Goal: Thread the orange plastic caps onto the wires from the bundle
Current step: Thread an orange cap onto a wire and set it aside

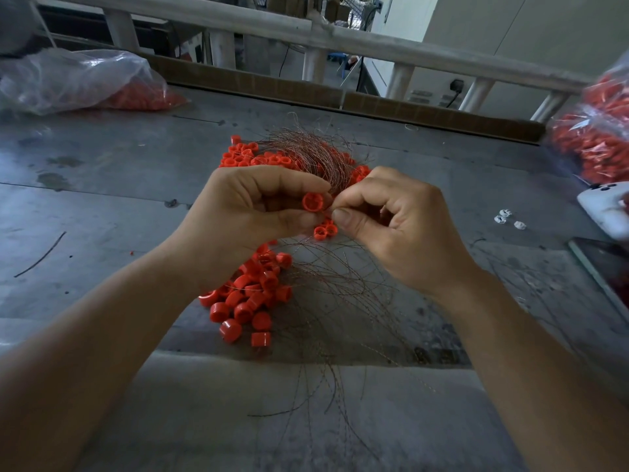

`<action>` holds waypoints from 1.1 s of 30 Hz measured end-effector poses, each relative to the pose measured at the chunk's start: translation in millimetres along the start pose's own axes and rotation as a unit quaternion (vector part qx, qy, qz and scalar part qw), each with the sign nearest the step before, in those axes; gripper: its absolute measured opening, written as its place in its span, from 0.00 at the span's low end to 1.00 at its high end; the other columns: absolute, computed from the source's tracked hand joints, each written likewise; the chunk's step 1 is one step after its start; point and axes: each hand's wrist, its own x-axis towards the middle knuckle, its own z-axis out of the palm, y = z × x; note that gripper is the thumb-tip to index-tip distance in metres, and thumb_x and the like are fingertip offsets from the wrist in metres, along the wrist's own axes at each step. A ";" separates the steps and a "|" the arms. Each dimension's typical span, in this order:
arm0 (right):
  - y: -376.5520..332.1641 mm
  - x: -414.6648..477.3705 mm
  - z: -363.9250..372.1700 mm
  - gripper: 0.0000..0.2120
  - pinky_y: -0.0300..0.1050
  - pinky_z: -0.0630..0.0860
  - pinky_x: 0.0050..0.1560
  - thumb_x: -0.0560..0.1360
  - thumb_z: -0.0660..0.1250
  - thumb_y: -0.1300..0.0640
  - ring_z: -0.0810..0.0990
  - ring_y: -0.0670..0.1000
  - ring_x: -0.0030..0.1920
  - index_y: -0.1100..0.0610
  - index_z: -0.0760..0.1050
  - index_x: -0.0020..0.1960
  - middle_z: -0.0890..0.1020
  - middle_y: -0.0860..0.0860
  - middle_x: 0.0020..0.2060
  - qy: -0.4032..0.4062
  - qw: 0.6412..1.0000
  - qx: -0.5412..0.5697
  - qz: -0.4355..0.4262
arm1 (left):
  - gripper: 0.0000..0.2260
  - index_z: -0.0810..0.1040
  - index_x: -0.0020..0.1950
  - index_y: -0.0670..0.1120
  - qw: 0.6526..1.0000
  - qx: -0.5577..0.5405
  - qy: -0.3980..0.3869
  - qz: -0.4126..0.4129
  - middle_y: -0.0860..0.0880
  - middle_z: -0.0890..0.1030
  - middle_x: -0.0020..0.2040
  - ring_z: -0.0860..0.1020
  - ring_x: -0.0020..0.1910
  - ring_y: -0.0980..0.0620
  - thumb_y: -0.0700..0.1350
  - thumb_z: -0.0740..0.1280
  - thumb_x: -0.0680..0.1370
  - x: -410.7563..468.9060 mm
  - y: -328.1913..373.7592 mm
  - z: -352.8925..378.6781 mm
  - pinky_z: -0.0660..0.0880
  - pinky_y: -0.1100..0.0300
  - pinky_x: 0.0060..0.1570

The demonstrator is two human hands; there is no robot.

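Forearms (102, 335) up, left hand (258, 206) pinches a round orange plastic cap (312, 202), surely light, above the cap heap (252, 294), right hand (401, 226) nips a thin coppery wire (337, 194), likely springy, near its tip.

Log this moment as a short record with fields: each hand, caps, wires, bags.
left hand: holds one orange cap, open side toward the camera
right hand: pinches a strand of the wire bundle beside that cap
loose caps: piled on the table below the left wrist
left bag, right bag: clear plastic, orange parts inside
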 end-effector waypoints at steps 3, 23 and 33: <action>-0.4 -0.7 -0.1 0.02 0.29 0.65 0.37 0.70 0.69 0.61 0.71 0.39 0.34 0.59 0.80 0.40 0.73 0.41 0.34 -0.003 1.000 -0.008 0.004 | 0.14 0.81 0.49 0.49 1.000 -0.020 -0.010 -0.010 0.54 0.85 0.43 0.82 0.43 0.58 0.39 0.69 0.65 0.2 -1.4 -1.2 0.76 0.69 0.43; -3.1 -0.3 -3.9 0.05 0.29 0.66 0.36 0.70 0.67 0.58 0.71 0.39 0.33 0.57 0.79 0.38 0.74 0.42 0.33 0.005 1.000 -0.010 0.026 | 0.14 0.81 0.52 0.50 0.992 -0.109 -0.050 -0.049 0.50 0.84 0.46 0.82 0.47 0.52 0.36 0.65 0.71 -0.7 -1.0 -6.1 0.77 0.64 0.46; -4.6 0.3 -3.7 0.04 0.32 0.70 0.37 0.70 0.66 0.59 0.75 0.43 0.35 0.56 0.80 0.41 0.77 0.45 0.35 0.002 0.999 0.018 0.028 | 0.13 0.84 0.45 0.50 0.989 -0.131 -0.046 -0.049 0.49 0.85 0.44 0.83 0.44 0.52 0.38 0.66 0.66 -1.4 1.3 -6.5 0.78 0.64 0.43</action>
